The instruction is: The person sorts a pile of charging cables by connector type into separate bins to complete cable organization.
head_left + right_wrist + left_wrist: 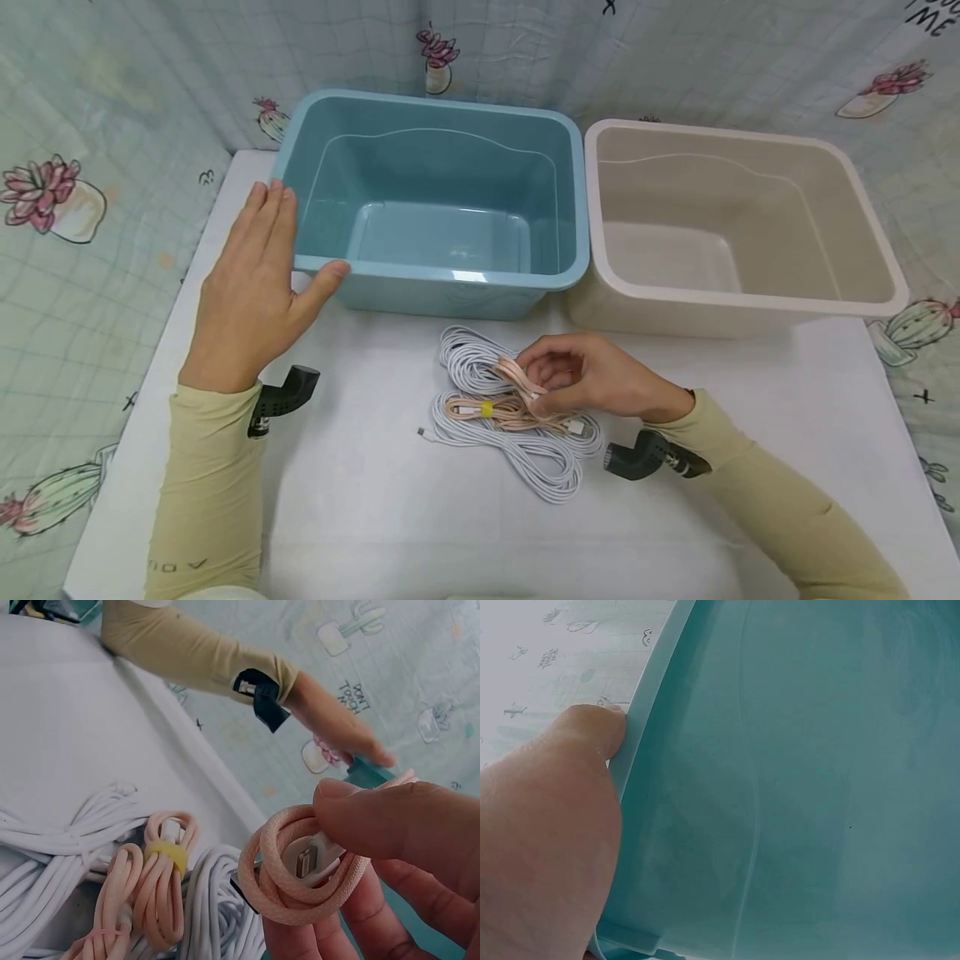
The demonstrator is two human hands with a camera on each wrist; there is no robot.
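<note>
My left hand (247,300) rests on the left front corner of the blue plastic bin (442,298), fingers straight along its side and thumb on the front rim. In the left wrist view, the thumb lies against the bin's edge. My right hand (600,379) pinches a coiled pink charging cable (300,904) between thumb and fingers, its metal plug showing inside the loops. Below it on the table, more pink cable (510,417) with a yellow tie (487,408) lies over bundled white cables (551,479). Another white coil (468,358) lies just behind.
A beige bin (675,312) stands right of the blue one, their rims side by side. Both bins' visible floors are bare. The white table (360,517) backs onto a patterned cloth (510,58). Each wrist carries a black camera (637,456).
</note>
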